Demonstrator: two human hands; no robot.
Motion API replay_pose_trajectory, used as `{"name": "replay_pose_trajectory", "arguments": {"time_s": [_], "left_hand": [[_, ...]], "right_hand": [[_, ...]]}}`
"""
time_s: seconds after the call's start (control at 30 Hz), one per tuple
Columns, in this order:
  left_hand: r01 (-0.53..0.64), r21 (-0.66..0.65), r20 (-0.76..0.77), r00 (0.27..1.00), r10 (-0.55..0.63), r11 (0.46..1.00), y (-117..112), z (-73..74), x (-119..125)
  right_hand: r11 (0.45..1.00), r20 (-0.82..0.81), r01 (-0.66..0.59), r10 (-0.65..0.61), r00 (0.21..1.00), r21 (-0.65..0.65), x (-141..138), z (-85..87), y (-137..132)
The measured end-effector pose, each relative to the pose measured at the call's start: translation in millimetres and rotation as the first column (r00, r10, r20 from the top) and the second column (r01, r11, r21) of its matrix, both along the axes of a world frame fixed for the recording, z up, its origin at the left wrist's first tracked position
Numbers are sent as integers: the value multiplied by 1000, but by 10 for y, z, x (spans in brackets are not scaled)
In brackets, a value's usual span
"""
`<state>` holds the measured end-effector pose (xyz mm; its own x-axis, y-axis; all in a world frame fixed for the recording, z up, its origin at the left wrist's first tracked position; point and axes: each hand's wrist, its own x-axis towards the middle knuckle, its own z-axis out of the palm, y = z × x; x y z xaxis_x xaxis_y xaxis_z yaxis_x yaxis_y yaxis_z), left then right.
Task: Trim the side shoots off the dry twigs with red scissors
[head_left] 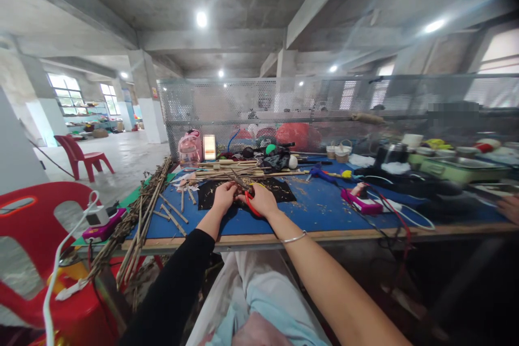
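Note:
My right hand [263,201] is closed around red-handled scissors [253,206], and their blades point up and to the left. Close beside it, my left hand [224,198] has its fingers pinched together near the blades; what it holds is too small to make out. Both hands are over a black mat [286,189] strewn with pale chips, which lies on the blue tabletop [324,216]. Several cut stalk pieces [174,219] lie left of my left hand. Behind the hands, long thin stalks [279,173] stretch across the table.
Dried stalks [141,211] are heaped along the table's left edge. A phone [209,147] stands beside a pink bag [190,148] at the back. Purple power strips [360,201] with cords lie to the right. Another person's hand [508,208] shows at the far right.

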<state>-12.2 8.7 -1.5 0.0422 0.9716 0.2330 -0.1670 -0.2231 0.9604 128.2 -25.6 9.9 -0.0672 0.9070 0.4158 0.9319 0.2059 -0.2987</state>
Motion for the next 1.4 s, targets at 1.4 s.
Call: {"name": "replay_pose_trajectory", "arguments": {"time_s": [1.4], "left_hand": [[93, -55, 83, 993, -88, 994, 0, -3, 1]], "right_hand": [[987, 46, 95, -90, 995, -126, -20, 39, -33]]}}
